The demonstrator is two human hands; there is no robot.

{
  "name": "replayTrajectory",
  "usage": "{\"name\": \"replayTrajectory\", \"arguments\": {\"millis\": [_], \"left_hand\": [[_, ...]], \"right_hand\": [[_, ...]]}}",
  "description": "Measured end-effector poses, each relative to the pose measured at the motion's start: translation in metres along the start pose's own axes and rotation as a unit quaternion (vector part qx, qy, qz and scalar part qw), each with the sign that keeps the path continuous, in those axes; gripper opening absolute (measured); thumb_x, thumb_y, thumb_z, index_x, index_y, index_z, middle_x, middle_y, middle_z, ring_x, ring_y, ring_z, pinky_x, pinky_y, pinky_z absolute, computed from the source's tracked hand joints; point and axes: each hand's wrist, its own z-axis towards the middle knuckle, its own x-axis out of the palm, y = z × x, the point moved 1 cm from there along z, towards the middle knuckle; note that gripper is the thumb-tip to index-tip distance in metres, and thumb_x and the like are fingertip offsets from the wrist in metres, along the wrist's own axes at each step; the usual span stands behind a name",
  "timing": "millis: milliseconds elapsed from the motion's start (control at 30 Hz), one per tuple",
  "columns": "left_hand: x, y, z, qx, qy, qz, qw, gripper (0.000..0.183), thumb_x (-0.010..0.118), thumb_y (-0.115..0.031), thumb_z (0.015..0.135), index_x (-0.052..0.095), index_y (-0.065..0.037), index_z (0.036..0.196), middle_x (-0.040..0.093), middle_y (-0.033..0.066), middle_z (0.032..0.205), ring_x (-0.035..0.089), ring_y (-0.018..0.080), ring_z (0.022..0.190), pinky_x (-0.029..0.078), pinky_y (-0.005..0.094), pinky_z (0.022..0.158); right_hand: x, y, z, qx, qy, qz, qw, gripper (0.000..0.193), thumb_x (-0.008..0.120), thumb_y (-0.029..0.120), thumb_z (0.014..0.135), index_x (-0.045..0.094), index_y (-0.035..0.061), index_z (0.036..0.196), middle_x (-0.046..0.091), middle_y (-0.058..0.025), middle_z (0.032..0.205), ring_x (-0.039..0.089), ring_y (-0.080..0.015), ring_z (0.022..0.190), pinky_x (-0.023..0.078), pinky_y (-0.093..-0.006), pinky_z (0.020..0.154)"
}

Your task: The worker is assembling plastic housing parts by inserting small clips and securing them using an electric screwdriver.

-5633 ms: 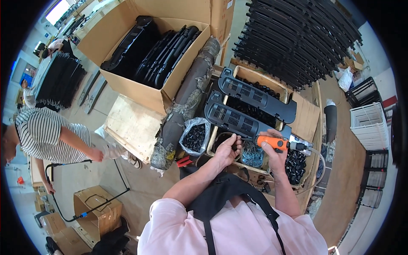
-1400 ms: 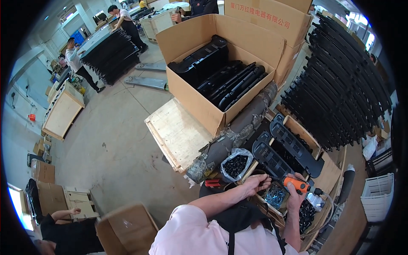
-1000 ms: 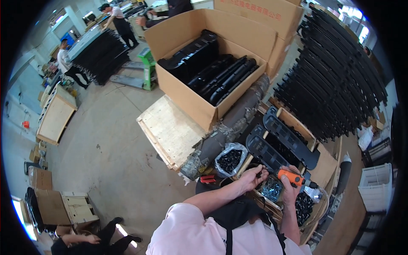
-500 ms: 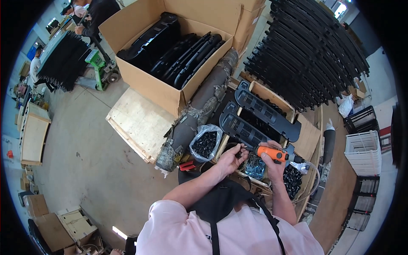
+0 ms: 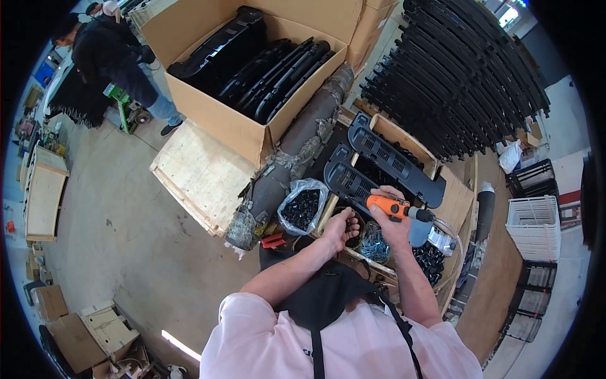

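My right hand (image 5: 391, 222) grips an orange power screwdriver (image 5: 390, 206) with a grey nose pointing right, held over a long black slotted plastic panel (image 5: 353, 181). A second such panel (image 5: 394, 158) lies just beyond it. My left hand (image 5: 341, 227) is curled over a small round container of dark small parts at the near edge of the work surface; what it holds I cannot make out. A compartment of bright screws (image 5: 377, 243) lies between my hands.
A clear bag of black parts (image 5: 303, 206) sits left of my hands, red pliers (image 5: 273, 240) below it. A big cardboard box (image 5: 233, 120) of black mouldings stands on a wooden pallet (image 5: 199, 177). Black frames (image 5: 461, 69) are racked behind. A person (image 5: 120, 63) stands far left.
My head has swung back and forth, so the view has shifted. The left hand has dropped from the panel to the small container; the right hand keeps the screwdriver.
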Motion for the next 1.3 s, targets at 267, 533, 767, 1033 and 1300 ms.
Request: {"name": "replayTrajectory", "arguments": {"millis": [267, 533, 767, 1033, 1300], "left_hand": [[0.008, -0.011, 0.007, 0.035, 0.003, 0.055, 0.998, 0.036, 0.069, -0.046, 0.099, 0.060, -0.011, 0.096, 0.061, -0.0006, 0.083, 0.062, 0.0123, 0.069, 0.053, 0.0271, 0.061], [0.009, -0.004, 0.022, 0.065, -0.006, 0.079, 0.995, 0.040, 0.060, -0.048, 0.104, 0.059, -0.010, 0.092, 0.060, -0.0002, 0.080, 0.058, 0.0110, 0.065, 0.050, 0.0260, 0.057], [0.015, 0.000, 0.025, 0.128, -0.025, 0.132, 0.983, 0.045, 0.049, -0.048, 0.109, 0.058, -0.009, 0.088, 0.059, -0.0004, 0.078, 0.055, 0.0094, 0.065, 0.048, 0.0253, 0.057], [0.012, -0.004, 0.021, 0.126, -0.040, 0.173, 0.976, 0.045, 0.050, -0.048, 0.109, 0.058, -0.009, 0.087, 0.059, -0.0005, 0.077, 0.055, 0.0096, 0.064, 0.047, 0.0261, 0.056], [0.014, -0.010, 0.022, 0.107, -0.039, 0.239, 0.964, 0.057, 0.055, -0.061, 0.102, 0.063, -0.005, 0.097, 0.061, 0.0025, 0.083, 0.059, 0.0131, 0.068, 0.050, 0.0298, 0.062]], "right_hand": [[0.013, -0.007, 0.007, -0.001, 0.023, -0.021, 1.000, 0.050, 0.075, 0.001, 0.088, 0.055, 0.0006, 0.134, 0.069, -0.0152, 0.127, 0.066, -0.0207, 0.117, 0.052, -0.0357, 0.105], [0.023, 0.003, 0.017, 0.014, 0.058, -0.057, 0.997, 0.049, 0.076, 0.003, 0.087, 0.057, 0.0018, 0.132, 0.069, -0.0131, 0.125, 0.066, -0.0186, 0.115, 0.052, -0.0345, 0.104], [0.030, 0.007, 0.024, -0.010, 0.112, -0.164, 0.980, 0.033, 0.076, 0.004, 0.087, 0.068, 0.0012, 0.118, 0.071, -0.0088, 0.112, 0.068, -0.0133, 0.097, 0.056, -0.0292, 0.089], [0.033, 0.001, 0.030, -0.005, 0.118, -0.119, 0.986, 0.046, 0.076, 0.006, 0.087, 0.061, 0.0026, 0.131, 0.070, -0.0100, 0.121, 0.066, -0.0151, 0.109, 0.053, -0.0311, 0.099], [0.012, 0.061, 0.022, -0.028, 0.051, -0.050, 0.997, 0.053, 0.078, 0.004, 0.084, 0.058, 0.0026, 0.134, 0.071, -0.0116, 0.127, 0.066, -0.0192, 0.118, 0.050, -0.0356, 0.107]]}}
